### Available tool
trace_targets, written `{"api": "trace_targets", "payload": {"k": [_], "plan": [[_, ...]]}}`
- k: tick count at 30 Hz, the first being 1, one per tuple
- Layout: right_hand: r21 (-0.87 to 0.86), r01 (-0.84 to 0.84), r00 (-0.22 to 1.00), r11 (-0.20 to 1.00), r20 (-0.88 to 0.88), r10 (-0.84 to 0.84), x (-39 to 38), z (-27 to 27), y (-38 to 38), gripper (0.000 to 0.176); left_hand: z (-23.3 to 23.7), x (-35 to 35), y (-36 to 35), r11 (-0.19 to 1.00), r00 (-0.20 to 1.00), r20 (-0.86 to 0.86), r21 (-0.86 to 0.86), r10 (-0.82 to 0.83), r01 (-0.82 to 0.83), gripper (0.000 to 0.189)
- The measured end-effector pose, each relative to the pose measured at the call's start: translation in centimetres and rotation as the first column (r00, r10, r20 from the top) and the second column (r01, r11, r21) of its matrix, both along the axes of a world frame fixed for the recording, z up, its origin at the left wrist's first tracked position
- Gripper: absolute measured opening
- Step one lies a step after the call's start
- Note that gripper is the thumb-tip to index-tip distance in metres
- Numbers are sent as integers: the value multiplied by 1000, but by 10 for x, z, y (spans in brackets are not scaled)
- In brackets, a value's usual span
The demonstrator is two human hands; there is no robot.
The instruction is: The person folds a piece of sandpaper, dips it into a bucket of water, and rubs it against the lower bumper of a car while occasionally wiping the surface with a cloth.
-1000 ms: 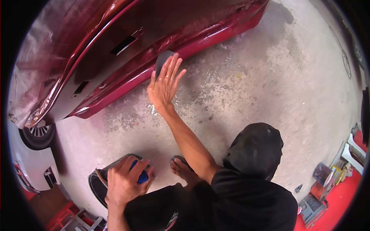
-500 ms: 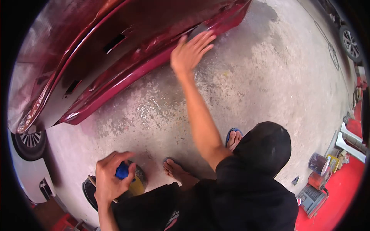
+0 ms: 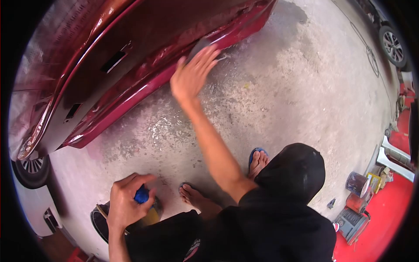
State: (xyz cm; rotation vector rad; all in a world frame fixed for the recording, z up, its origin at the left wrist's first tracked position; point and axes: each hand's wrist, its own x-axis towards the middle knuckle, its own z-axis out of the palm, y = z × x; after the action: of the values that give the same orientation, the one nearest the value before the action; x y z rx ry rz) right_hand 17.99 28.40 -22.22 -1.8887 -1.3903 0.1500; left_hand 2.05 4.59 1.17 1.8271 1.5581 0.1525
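My right hand [image 3: 192,72] lies on the lower edge of a dark red car door [image 3: 144,94], fingers stretched out and slightly blurred. Beyond its fingers shows a dark grey sheet that looks like sandpaper [image 3: 197,49], pressed against the panel. My left hand [image 3: 128,201], lower left and away from the car, curls round a small blue object [image 3: 141,194]. Most of that object is hidden by the fingers, so its kind cannot be made out. Below this hand stand a dark bucket [image 3: 97,220] and a container with a yellow part [image 3: 151,217], both partly covered.
Wet patches mark the concrete floor [image 3: 279,100]. My feet in blue flip-flops [image 3: 258,162] stand near the middle. At the right, paint cans [image 3: 357,183] and a grey case [image 3: 350,225] lie by a red surface. A car wheel [image 3: 393,46] shows at upper right.
My right hand has slid left and down along the door's lower edge, the grey sheet moving with it. My left hand still holds the blue object. The view has shifted slightly.
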Motion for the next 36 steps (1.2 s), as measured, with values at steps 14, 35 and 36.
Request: {"api": "trace_targets", "payload": {"k": [14, 35, 36], "plan": [[-1, -70, 997, 998, 23, 70, 14, 1, 3, 77, 2, 16, 10, 1000, 1000, 12, 5, -4, 4, 33], [-67, -148, 989, 987, -13, 148, -13, -11, -22, 74, 15, 14, 5, 998, 996, 86, 58, 19, -24, 35], [-26, -94, 996, 995, -5, 94, 2, -9, -12, 74, 15, 11, 3, 998, 997, 71, 55, -9, 5, 35]]}}
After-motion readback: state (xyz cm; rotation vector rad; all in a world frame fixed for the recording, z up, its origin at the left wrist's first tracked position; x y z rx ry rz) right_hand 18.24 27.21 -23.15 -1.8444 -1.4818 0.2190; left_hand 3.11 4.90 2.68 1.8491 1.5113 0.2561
